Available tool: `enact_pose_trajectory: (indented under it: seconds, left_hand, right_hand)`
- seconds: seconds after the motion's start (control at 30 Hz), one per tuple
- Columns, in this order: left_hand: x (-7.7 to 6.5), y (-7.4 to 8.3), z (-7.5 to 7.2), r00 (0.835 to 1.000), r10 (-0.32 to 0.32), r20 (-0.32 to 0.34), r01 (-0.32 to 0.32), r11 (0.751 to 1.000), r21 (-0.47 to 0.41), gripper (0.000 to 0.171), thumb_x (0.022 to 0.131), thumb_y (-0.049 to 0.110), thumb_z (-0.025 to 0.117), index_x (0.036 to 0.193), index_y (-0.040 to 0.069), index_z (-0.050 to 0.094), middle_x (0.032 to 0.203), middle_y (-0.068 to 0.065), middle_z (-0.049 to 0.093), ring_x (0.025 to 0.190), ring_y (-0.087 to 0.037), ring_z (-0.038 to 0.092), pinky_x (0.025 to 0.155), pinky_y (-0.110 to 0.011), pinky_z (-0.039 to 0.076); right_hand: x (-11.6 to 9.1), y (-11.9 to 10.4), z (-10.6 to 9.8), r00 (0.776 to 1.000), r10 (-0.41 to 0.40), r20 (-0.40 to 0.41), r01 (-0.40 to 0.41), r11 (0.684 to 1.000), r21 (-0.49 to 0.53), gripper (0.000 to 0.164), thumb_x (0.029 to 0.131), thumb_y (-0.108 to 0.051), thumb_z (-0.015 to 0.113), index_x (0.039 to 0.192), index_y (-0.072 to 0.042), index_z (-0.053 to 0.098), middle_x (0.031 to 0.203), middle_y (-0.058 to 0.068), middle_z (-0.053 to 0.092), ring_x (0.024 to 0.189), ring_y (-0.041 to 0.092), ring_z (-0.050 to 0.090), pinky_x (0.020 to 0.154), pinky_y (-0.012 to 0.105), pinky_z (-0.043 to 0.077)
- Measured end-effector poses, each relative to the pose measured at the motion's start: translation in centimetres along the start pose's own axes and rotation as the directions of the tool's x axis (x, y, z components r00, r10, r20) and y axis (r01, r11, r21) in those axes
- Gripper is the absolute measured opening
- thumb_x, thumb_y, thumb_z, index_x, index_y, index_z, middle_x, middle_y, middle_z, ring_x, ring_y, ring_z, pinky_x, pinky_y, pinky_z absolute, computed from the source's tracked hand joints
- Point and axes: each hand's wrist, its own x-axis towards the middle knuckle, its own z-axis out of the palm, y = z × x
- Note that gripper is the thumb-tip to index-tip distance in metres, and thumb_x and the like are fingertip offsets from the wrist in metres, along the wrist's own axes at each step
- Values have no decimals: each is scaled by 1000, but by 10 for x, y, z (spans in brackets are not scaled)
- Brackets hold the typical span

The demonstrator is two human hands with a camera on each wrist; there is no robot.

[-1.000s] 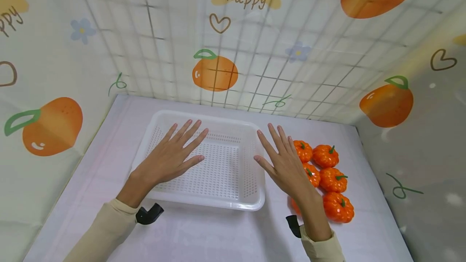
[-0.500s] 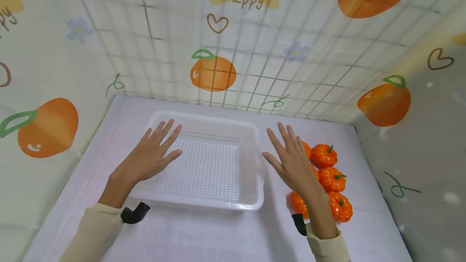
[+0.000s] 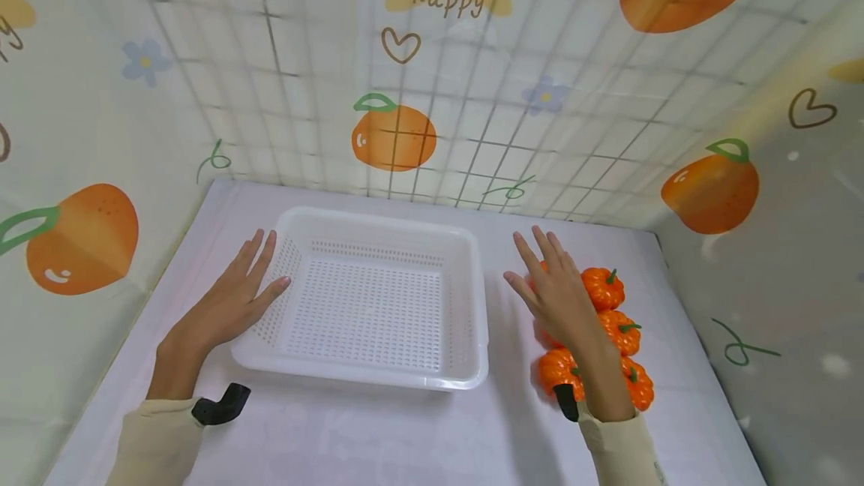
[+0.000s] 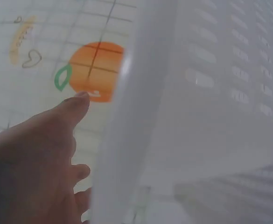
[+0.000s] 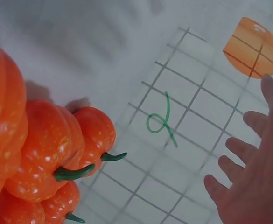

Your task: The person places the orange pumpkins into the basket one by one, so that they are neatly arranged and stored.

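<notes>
A white perforated plastic basket [image 3: 367,381] sits on the table, with nothing in it. My left hand [image 3: 226,302] is at the basket's left side, fingers extended, thumb near the rim; whether it touches cannot be told. In the left wrist view the basket wall [image 4: 127,121] stands right beside the left hand [image 4: 38,149]. My right hand [image 3: 560,302] hovers with spread fingers over several small orange pumpkins [image 3: 604,289], hiding some of them. The right wrist view shows the pumpkins [image 5: 47,149] with green stems, apart from the right hand [image 5: 253,158].
A pale cloth covers the table [image 3: 378,441]. Behind it rises a wire grid [image 3: 472,148] covered by a printed curtain [image 3: 283,118], which also hangs at both sides. A black wrist mount [image 3: 221,405] sits at the left sleeve.
My left hand has moved left, from above the basket to its left edge. My right hand has shifted a little right, further over the pumpkins. The basket and pumpkins stay in place.
</notes>
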Motion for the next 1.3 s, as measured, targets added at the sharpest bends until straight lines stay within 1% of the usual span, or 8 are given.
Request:
enact_pose_trajectory:
  seconds: [0.2, 0.3, 0.43, 0.53, 0.77, 0.93, 1.07, 1.3]
  left_hand:
    - [-1, -14, 4, 1000, -7, 10, 8, 991, -134, 83, 104, 46, 43, 159, 14, -10, 166, -11, -6, 151, -35, -2, 117, -61, 9]
    - [-3, -20, 5, 1000, -19, 25, 23, 984, -179, 82, 104, 46, 43, 159, 17, -11, 166, -11, -5, 151, -35, -1, 117, -62, 8]
    - [-4, -25, 7, 998, -51, 42, 59, 977, -205, 82, 104, 49, 43, 159, 22, -12, 166, -13, 0, 150, -38, 2, 116, -64, 10]
    - [-3, -28, 8, 997, -64, 47, 73, 974, -215, 81, 104, 49, 42, 159, 22, -11, 166, -16, 3, 150, -39, 6, 115, -65, 12]
    - [-3, -28, 8, 999, -37, 38, 46, 964, -260, 74, 106, 39, 42, 161, 17, -3, 166, -11, 2, 151, -36, 4, 117, -62, 11]
    - [-2, -27, 8, 999, -21, 33, 29, 956, -291, 70, 106, 26, 43, 161, 13, 2, 166, -12, 5, 151, -35, 5, 118, -61, 11]
    - [0, -27, 9, 999, -32, 37, 42, 952, -303, 71, 105, 19, 45, 161, 13, 1, 166, -11, 4, 151, -33, 5, 118, -59, 11]
    - [4, -29, 11, 997, -54, 51, 69, 935, -347, 74, 104, 16, 47, 161, 14, 0, 166, -12, 3, 151, -35, 4, 118, -60, 10]
  right_hand:
    - [4, 15, -1, 997, 57, 61, -61, 996, 64, 71, 102, -42, 53, 159, -13, 24, 161, 23, 18, 145, 49, 16, 108, 72, 23]
    - [7, 22, -2, 989, 101, 111, -113, 988, 105, 73, 101, -39, 56, 159, -12, 22, 160, 25, 18, 142, 51, 17, 105, 75, 24]
    - [11, 37, -1, 976, 141, 163, -165, 976, 144, 76, 99, -38, 60, 158, -10, 23, 158, 28, 19, 139, 55, 19, 105, 75, 24]
    - [12, 48, 0, 969, 156, 193, -188, 969, 161, 79, 97, -41, 62, 158, -7, 24, 156, 31, 20, 136, 59, 21, 102, 76, 26]
    - [17, 68, 2, 943, 185, 275, -235, 958, 162, 80, 96, -37, 66, 155, -1, 27, 153, 36, 21, 130, 64, 25, 99, 77, 28]
    - [20, 79, 6, 914, 228, 337, -292, 944, 154, 77, 95, -31, 68, 153, 1, 29, 151, 36, 23, 129, 61, 29, 100, 75, 30]
    - [21, 86, 10, 895, 247, 370, -316, 939, 137, 78, 94, -31, 69, 153, 2, 29, 149, 37, 24, 127, 58, 34, 101, 73, 32]
    - [20, 95, 17, 876, 260, 406, -330, 937, 113, 77, 92, -28, 72, 149, 6, 33, 142, 39, 34, 125, 52, 38, 100, 68, 37]
